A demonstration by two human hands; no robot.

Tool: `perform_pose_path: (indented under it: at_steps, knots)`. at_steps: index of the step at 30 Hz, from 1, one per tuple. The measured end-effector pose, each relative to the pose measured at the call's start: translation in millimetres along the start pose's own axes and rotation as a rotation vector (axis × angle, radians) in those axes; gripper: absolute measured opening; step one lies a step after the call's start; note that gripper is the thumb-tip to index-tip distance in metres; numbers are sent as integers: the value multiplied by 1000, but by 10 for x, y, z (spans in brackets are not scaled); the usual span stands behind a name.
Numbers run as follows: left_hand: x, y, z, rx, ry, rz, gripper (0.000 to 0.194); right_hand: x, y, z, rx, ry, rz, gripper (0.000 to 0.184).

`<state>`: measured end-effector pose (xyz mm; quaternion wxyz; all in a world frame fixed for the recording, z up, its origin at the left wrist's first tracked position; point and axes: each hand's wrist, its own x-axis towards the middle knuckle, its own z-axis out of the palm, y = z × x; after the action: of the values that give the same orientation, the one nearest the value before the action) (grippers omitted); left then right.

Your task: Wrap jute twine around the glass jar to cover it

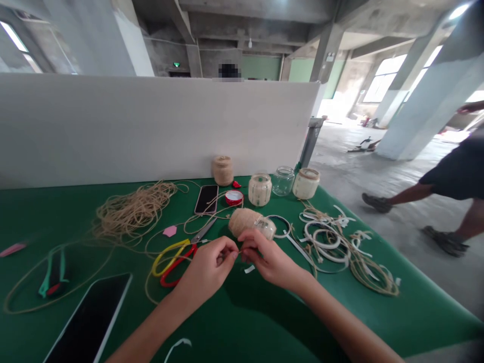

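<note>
My left hand (214,262) and my right hand (262,254) meet above the green table, fingertips pinched close together. A short bit of twine (239,251) shows between them, held from both sides. Right behind my fingers a glass jar wrapped in twine (245,222) lies on its side, its bare glass end to the right. Scissors (179,254) with one yellow and one red handle lie open beside my left hand, with a strand of twine crossing them. A roll of tape (234,197) with a red rim sits behind the lying jar.
A heap of loose twine (136,209) lies at left. Two phones, a dark one (206,199) and a larger device (91,317), rest on the table. Several jars, including a clear glass jar (283,181), stand along the back. Rings and coils (327,239) lie right. A person (457,176) walks past.
</note>
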<state>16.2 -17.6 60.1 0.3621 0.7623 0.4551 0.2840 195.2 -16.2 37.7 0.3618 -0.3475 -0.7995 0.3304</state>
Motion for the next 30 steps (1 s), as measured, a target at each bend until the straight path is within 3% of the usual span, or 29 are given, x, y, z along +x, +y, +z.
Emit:
perform_pose_path:
  at_steps: [3,6,8,11,15,23,30]
  knots:
    - [7,-30,-8,18,12,-5,17,-1,46,-19,-2,125,-11,19]
    - [22,-65,-13,20,56,-23,19,-12,120,-97,-219,325,-33,17]
    - [43,-81,-8,28,78,-27,19,-27,171,-179,-403,380,-56,17]
    - [103,-89,28,57,88,-6,18,-57,230,-296,-614,323,-59,27]
    - [245,-76,122,123,131,59,17,-86,278,-360,-733,215,5,44]
    - [566,-60,266,191,237,148,13,-70,264,-346,-749,167,-13,46]
    - [633,-80,303,212,252,136,13,-75,327,-358,-700,171,-33,44]
